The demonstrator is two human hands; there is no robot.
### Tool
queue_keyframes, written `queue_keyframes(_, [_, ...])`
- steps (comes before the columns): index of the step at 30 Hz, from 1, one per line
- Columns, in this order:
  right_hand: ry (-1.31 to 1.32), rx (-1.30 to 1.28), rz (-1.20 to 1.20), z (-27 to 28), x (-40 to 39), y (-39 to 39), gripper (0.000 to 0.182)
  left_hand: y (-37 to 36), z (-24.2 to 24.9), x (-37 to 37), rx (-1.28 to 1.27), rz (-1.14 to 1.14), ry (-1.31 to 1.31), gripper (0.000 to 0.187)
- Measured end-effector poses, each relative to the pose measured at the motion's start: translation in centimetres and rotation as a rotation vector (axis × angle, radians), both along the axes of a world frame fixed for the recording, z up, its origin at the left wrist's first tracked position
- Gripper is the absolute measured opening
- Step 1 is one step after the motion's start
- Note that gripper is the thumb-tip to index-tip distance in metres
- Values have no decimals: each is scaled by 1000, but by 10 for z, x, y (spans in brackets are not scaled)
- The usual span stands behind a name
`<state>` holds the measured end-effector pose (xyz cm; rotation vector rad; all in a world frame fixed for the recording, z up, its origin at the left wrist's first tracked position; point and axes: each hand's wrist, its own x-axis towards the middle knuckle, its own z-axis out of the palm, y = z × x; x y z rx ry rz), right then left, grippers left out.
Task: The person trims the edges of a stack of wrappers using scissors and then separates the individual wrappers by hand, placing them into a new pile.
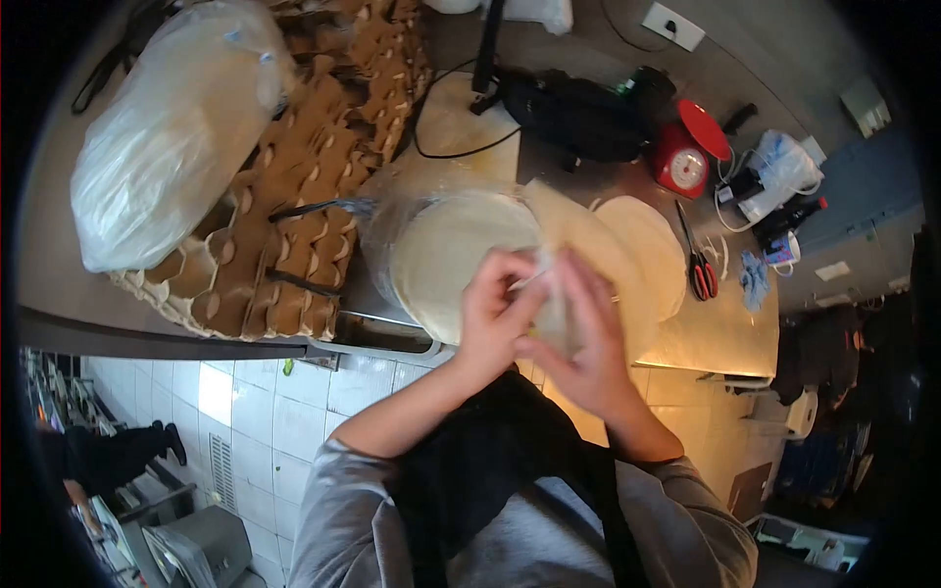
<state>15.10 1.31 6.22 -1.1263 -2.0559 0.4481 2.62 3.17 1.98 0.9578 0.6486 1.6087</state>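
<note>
- Both hands meet over the counter edge: left hand [495,314] and right hand [578,343] pinch a thin clear wrap [551,294] between fingertips.
- Wrap looks partly peeled; flatbread stack [456,257] just beyond remains in its bag.
- One round [642,250] lies out beside scissors [698,265].
- Scale [683,162] dial unreadable; no legible writing.

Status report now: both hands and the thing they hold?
Left hand and right hand pinch thin clear plastic wrap. Round pale flatbread stack beneath. Nothing blocking.
</note>
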Motion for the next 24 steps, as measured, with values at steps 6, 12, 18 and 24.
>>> queue_keyframes(6, [-285, -266, 268, -127, -54, -6, 55, -62, -156, -54, -591, 222, -80, 10])
queue_keyframes(12, [-188, -370, 322, -144, -56, 2, 40, -72, -164, -61, -636, 248, -34, 20])
queue_keyframes(18, [-77, -384, 230, -161, -53, 13, 24, -61, -165, -62, -640, 252, 259, 24])
queue_keyframes(24, [133, -666, 143, -173, -40, 20, 23, -56, -163, -64, -619, 215, 389, 18])
